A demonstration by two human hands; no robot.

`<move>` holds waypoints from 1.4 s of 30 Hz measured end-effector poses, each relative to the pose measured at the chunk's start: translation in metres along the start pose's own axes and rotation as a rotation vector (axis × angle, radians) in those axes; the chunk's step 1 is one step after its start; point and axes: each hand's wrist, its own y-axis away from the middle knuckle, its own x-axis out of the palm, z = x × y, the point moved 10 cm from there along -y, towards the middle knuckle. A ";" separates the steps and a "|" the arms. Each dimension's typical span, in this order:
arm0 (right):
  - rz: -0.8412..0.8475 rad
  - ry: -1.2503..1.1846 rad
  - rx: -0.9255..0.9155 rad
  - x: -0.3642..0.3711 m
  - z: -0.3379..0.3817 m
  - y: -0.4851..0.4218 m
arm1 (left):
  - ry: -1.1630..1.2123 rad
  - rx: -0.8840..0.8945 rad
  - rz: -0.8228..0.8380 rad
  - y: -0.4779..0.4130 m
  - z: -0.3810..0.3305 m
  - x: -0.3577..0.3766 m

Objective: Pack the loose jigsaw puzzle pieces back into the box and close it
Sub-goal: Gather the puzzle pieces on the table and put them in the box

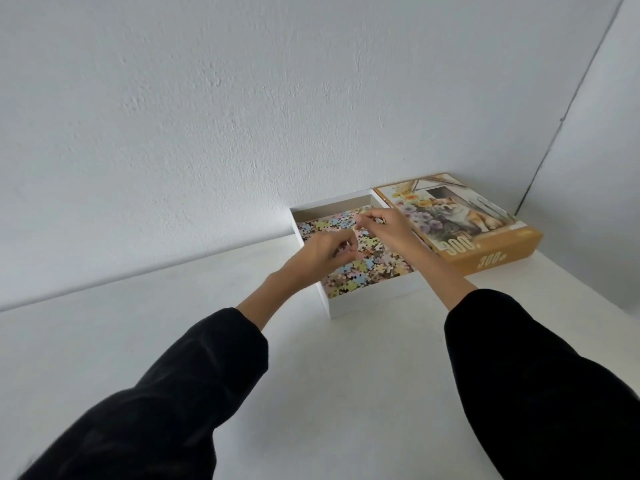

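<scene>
A white open box (367, 304) stands on the white table against the wall, filled with several pastel puzzle pieces (372, 266). Both hands hover over its inside. My left hand (323, 252) has its fingers curled and pinches a few small pieces. My right hand (384, 225) is above the far half, fingertips pinched together on pieces. The orange lid (485, 244), with a dog-and-flowers picture and "300" printed on it, lies face up just right of the box, touching it.
The white table (329, 393) stretches toward me from the box. A plain white wall (242, 116) rises right behind the box and lid, and a second wall closes the corner at the right.
</scene>
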 end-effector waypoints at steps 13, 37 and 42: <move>0.027 -0.085 0.086 0.004 -0.034 -0.005 | -0.137 0.114 0.131 -0.012 0.020 0.040; 0.033 -0.043 -0.055 0.091 0.096 0.052 | 0.029 -0.022 -0.078 0.141 0.032 -0.069; 0.049 -0.050 -0.033 0.162 0.138 0.091 | 0.044 -0.080 -0.088 0.234 0.057 -0.104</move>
